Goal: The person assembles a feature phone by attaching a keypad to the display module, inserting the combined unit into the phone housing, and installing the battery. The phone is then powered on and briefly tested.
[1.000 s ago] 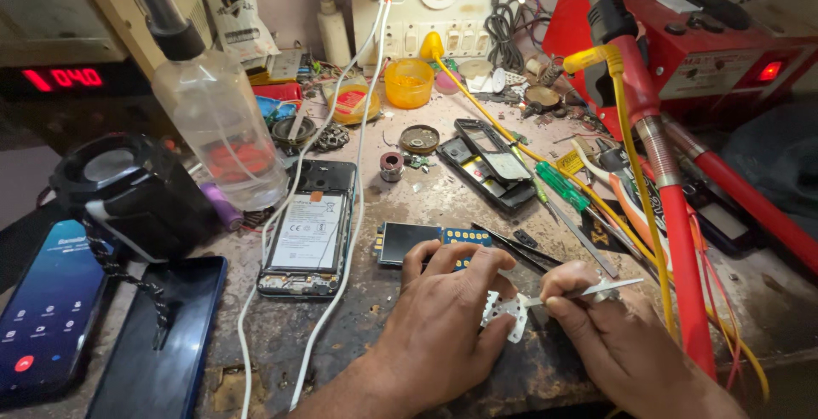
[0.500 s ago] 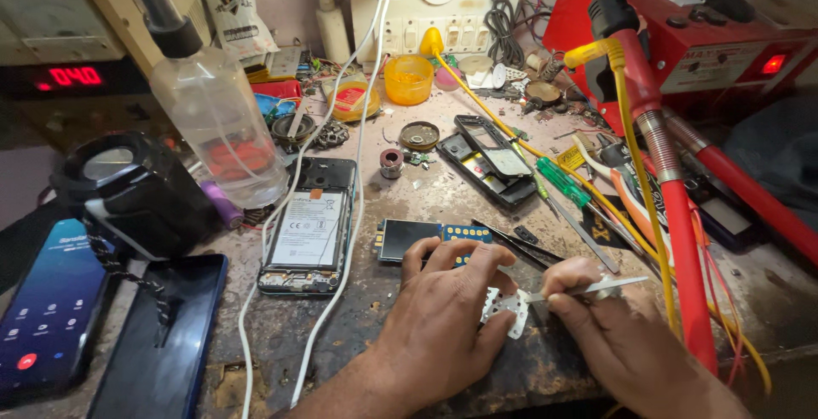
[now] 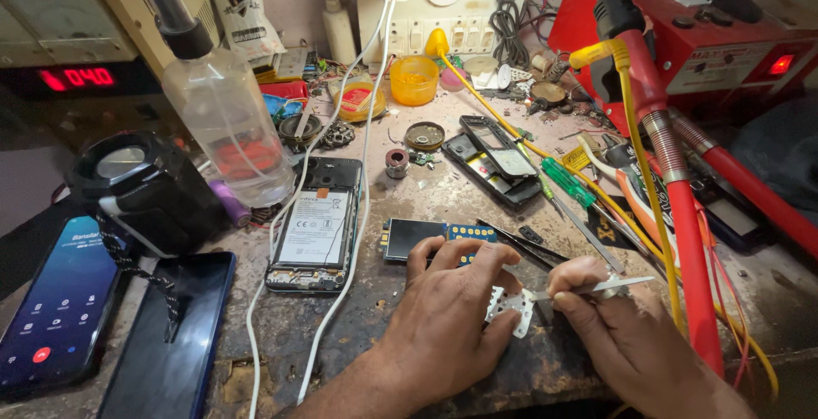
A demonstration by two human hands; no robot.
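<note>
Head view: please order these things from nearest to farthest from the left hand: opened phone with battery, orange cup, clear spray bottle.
From the left hand:
1. Opened phone with battery, just to its left on the bench.
2. Clear spray bottle, farther left and back.
3. Orange cup, at the back by the wall.

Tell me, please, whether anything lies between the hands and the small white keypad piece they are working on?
Nothing visible does. The left hand pins the white keypad piece to the bench, and the right hand brings the metal tweezers directly to its edge.
</note>
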